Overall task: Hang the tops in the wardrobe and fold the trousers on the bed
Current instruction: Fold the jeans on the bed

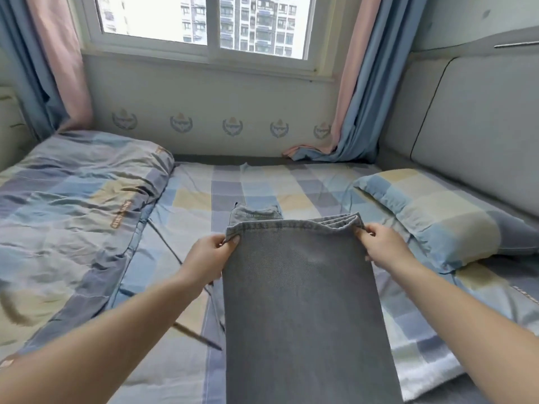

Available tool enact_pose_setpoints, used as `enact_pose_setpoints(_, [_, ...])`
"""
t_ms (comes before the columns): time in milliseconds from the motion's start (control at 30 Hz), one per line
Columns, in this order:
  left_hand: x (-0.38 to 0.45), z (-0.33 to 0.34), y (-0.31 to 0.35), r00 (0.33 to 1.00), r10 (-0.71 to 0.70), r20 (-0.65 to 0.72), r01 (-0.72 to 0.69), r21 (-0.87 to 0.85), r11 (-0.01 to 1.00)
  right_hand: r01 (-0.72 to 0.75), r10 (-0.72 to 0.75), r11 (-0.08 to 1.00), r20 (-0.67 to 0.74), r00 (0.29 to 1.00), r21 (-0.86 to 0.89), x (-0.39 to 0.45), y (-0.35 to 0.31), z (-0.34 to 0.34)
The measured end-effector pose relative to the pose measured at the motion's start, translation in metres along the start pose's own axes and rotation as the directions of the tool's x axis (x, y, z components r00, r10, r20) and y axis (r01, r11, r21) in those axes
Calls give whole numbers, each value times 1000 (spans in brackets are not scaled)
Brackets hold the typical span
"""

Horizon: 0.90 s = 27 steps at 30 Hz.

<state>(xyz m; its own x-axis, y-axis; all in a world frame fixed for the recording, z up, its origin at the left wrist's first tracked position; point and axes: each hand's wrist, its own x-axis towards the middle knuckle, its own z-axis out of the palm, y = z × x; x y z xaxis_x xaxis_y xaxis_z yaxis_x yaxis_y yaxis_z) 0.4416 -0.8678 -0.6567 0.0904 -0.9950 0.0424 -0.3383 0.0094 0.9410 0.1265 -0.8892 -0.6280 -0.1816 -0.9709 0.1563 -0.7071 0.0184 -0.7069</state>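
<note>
The bed [262, 185] fills the room from side to side, dressed in a checked sheet of blue, grey and pale yellow. A folded quilt [73, 205] in the same check lies along its left part, and a matching pillow [437, 211] rests at the right against a grey padded headboard [472, 121]. Beyond the bed's far edge is a wall with a row of small crest motifs, and above it a window [207, 21] looking onto apartment blocks, flanked by blue-and-pink curtains [353, 91]; the right one trails onto the mattress.

A pair of grey jeans [300, 301] lies down the middle of the bed, its long axis running from the near edge straight away toward the window. The leg hems are at the far end, lifted, with the waistband showing flat on the sheet just beyond them.

The left hand [210, 255] has its grip pinched closed on the left hem corner, and the right hand [379, 243] pinches the right corner likewise, holding the hem edge taut between them.
</note>
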Motion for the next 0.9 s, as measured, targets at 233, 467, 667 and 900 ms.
enact_pose_setpoints(233, [138,24,-40,924,-382,10,369,-282,886,-208,165,909,147,975,361,116,27,100])
enact_pose_setpoints(467, [266,21,-53,918,-378,-118,357,-166,919,-205,144,877,168,975,434,242,15,158])
enact_pose_setpoints(667, [363,26,-47,913,-352,-205,288,-288,913,-174,137,865,112,984,470,342,-10,193])
enact_pose_setpoints(900, [394,68,-129,975,-78,-208,158,404,901,-61,74,997,423,903,-43,354,25,287])
